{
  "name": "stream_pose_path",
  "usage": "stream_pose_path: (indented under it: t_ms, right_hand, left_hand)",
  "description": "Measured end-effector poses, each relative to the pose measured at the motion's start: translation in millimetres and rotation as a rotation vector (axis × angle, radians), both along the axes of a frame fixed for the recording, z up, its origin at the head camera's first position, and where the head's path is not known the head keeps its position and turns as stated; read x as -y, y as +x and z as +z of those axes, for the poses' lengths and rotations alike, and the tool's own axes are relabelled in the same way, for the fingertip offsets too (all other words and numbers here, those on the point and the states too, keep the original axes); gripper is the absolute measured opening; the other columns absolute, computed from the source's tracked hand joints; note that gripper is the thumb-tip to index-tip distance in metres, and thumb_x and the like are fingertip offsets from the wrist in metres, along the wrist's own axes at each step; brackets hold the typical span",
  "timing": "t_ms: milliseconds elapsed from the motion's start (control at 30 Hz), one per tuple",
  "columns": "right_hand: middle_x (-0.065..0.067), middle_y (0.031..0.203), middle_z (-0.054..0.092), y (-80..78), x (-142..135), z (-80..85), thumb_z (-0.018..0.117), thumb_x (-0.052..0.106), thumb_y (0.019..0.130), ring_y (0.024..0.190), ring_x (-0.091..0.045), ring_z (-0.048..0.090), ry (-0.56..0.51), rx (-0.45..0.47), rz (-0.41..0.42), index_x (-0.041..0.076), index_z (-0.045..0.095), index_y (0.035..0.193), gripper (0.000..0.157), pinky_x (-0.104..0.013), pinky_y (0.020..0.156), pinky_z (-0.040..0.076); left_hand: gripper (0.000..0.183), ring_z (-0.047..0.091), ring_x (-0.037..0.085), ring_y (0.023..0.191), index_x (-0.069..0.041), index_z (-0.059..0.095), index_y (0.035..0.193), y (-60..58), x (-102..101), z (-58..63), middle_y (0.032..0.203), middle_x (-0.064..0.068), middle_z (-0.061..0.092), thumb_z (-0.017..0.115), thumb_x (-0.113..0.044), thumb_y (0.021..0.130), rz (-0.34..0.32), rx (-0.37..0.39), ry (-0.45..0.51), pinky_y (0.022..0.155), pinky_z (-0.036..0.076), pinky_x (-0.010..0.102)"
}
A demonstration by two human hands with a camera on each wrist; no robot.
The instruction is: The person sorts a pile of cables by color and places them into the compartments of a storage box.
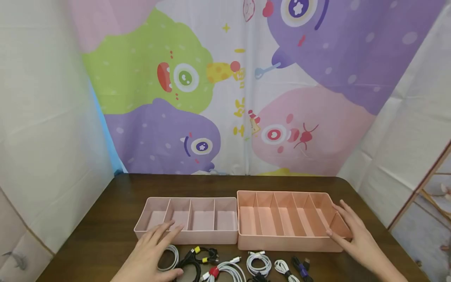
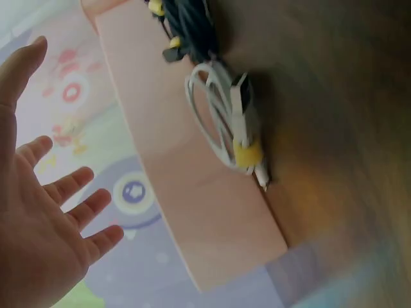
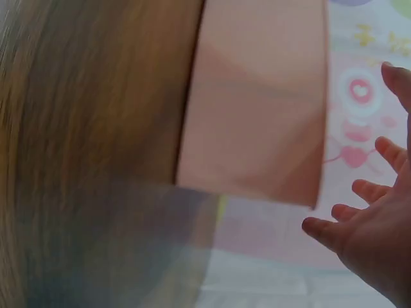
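In the head view my left hand, fingers spread, hovers at the front wall of a pale pink divided box, above coiled cables. A grey cable coil and a black cable with yellow ties lie nearest it. My right hand, fingers apart, is at the right end of a peach divided box; whether it touches the rim, I cannot tell. Both boxes stand side by side, their compartments bare. The left wrist view shows a white cable with a yellow tie before a box wall.
Along the table's front lie a white cable with a red tie, a round white coil, a small white bundle and a dark cable with a purple tie. A cartoon-printed curtain hangs behind the brown table.
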State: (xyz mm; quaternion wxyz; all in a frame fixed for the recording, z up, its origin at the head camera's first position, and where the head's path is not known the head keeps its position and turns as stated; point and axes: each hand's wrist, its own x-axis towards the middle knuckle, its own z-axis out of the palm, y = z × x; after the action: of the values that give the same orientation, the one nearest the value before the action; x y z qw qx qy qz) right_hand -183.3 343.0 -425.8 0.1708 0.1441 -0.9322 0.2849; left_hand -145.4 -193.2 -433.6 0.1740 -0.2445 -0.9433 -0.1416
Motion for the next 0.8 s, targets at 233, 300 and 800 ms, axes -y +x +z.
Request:
stream_pose_path:
  t_ms: [233,300,800]
  right_hand:
    - [-0.022,0.154,0.012,-14.1,-13,-14.3,0.071,0.016,0.083,0.130,-0.057,0.022,-0.075,0.020,0.055,0.019,0.029,0.148,0.078,-0.074,0.083,0.029]
    - [-0.021,0.155,0.010,-15.9,-17,-18.1,0.070,0.015,0.084,0.131,-0.057,0.020,-0.104,0.048,0.071,0.018,0.027,0.149,0.078,-0.074,0.085,0.027]
    - [-0.017,0.154,0.019,-18.1,-30,-35.2,0.065,0.013,0.088,0.132,0.014,0.006,-0.144,0.106,0.104,0.017,0.028,0.149,0.072,-0.068,0.101,0.014]
  left_hand:
    - [0.094,0.046,0.030,0.119,-0.024,0.040,0.143,-1.9,-6,-12.0,0.138,0.008,0.046,0.068,-0.070,0.066,-0.135,0.132,-0.014,0.087,0.040,0.061]
    - [0.094,0.045,0.026,0.119,-0.024,0.042,0.141,-2.4,-5,-16.2,0.136,0.006,0.047,0.062,-0.077,0.066,-0.173,0.147,-0.026,0.088,0.040,0.059]
    - [0.057,0.047,0.018,0.111,-0.033,0.058,0.118,-13.6,1,-38.2,0.122,-0.005,0.056,0.050,-0.073,0.078,-0.386,0.004,-0.205,0.088,0.042,0.046]
